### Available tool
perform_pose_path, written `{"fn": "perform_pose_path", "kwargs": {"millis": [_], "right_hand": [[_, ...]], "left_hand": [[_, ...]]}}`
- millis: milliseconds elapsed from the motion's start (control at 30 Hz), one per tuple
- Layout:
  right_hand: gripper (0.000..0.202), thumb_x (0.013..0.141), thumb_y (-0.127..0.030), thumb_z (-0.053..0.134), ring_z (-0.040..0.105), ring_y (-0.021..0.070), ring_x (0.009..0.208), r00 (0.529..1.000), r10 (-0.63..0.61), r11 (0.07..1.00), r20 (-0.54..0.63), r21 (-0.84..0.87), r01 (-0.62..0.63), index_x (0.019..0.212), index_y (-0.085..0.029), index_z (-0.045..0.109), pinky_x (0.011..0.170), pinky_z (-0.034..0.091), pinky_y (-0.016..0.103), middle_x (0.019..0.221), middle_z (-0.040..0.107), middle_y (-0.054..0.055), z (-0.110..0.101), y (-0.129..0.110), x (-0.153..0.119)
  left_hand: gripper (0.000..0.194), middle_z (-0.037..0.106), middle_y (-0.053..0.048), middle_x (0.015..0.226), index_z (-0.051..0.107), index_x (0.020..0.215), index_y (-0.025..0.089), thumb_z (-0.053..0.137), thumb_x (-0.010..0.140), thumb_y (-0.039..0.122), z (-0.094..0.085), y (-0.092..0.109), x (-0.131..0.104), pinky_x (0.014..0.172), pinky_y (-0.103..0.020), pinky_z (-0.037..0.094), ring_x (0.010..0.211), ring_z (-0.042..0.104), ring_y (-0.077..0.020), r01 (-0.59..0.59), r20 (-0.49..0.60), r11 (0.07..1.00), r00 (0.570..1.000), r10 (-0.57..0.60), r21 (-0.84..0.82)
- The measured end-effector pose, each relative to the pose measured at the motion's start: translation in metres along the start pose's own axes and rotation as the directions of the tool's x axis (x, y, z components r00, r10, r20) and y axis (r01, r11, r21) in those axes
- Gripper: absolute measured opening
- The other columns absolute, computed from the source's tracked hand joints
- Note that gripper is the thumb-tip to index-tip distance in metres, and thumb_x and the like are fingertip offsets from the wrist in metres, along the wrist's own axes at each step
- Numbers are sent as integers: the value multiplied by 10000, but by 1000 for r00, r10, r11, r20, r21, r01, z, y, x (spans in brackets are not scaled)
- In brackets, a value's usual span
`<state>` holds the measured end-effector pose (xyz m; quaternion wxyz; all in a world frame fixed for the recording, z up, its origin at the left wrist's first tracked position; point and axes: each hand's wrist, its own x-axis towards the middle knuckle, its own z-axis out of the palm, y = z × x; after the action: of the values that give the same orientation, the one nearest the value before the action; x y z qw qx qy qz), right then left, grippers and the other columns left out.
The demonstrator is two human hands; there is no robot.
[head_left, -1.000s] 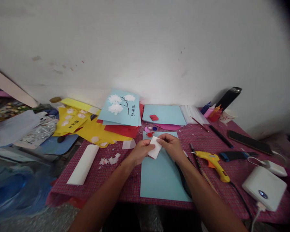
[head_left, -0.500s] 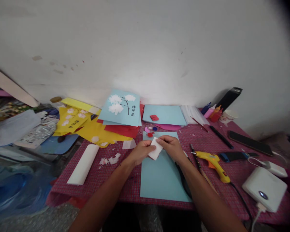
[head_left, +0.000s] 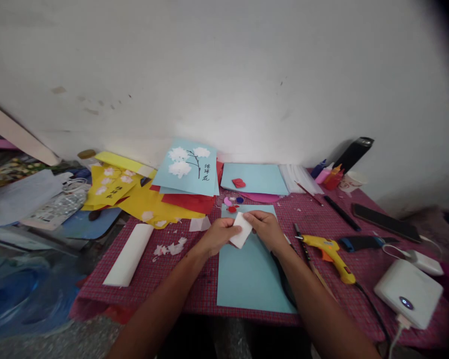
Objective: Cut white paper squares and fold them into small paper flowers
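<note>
Paper (head_left: 241, 231), white and apparently folded into a small packet, is held over the blue sheet (head_left: 252, 279) that reaches the middle of the bench's (head_left: 202, 294) near edge. The left hand (head_left: 220, 234) pinches its left side between thumb and fingers, and the right hand (head_left: 264, 227) grips its upper right corner; both are closed down to about the packet's thickness, with nothing else seen in either. The step in hand looks like creasing or lining up folds, and the next move seems to call for a light, even pinch, so that the layers do not slip. The containers stand mostly at the bench's far right corner: a blue bottle (head_left: 318, 169), a pink bottle (head_left: 324, 174) and a red bottle (head_left: 334, 177), all with pointed nozzles, their colours hinting at paint or glue, though the contents cannot be made out. Behind them leans a black flask (head_left: 354, 155), and beside them is a cup (head_left: 351, 182); the inside of neither shows. A jar (head_left: 87, 155) with a brown top sits past the bench's left edge, its contents unclear.
</note>
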<state>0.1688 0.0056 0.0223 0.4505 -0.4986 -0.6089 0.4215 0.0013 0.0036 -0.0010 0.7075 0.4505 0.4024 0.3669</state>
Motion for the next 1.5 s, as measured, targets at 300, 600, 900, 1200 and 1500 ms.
{"fn": "perform_pose_path", "kwargs": {"millis": [300,600,900,1200,1500], "right_hand": [[312,738,-451,664,416,100,536,999,29,985,33,169,-34,828,-154,631,497,304,224,625,543,-20,1,7,1],[316,744,-470,653,391,99,508,999,25,991,-37,129,-21,710,-160,599,482,288,229,549,480,-38,0,8,0],[380,786,-488,576,512,137,605,985,-35,996,-171,70,47,998,-175,617,524,401,251,749,608,26,-17,-15,-9],[279,815,-326,523,593,271,886,993,115,474,21,-880,-36,1021,-182,642,765,415,364,973,647,138,-60,-14,-134],[343,786,-305,518,623,324,841,980,200,253,-24,-964,-75,1071,-130,591,684,417,383,950,649,199,-49,-4,-141]], "left_hand": [[370,641,-77,780,660,962,95,719,695,345,-2,0,1,529,-262,486,610,592,-139,-38,-11,998,999,38,-43],[404,634,-55,778,669,997,111,735,686,360,1,3,-2,550,-229,460,618,567,-112,-55,8,998,998,55,-30],[418,666,-84,788,662,964,87,745,686,389,-4,8,-2,539,-222,432,583,584,-114,-49,-26,981,999,45,-188],[258,651,-64,720,602,929,125,688,744,283,-7,12,-7,506,-232,466,578,613,-139,48,111,929,994,-7,-367],[254,623,-50,684,564,948,119,591,796,319,-11,13,-14,466,-220,432,549,591,-125,166,164,872,981,-100,-461]]}}
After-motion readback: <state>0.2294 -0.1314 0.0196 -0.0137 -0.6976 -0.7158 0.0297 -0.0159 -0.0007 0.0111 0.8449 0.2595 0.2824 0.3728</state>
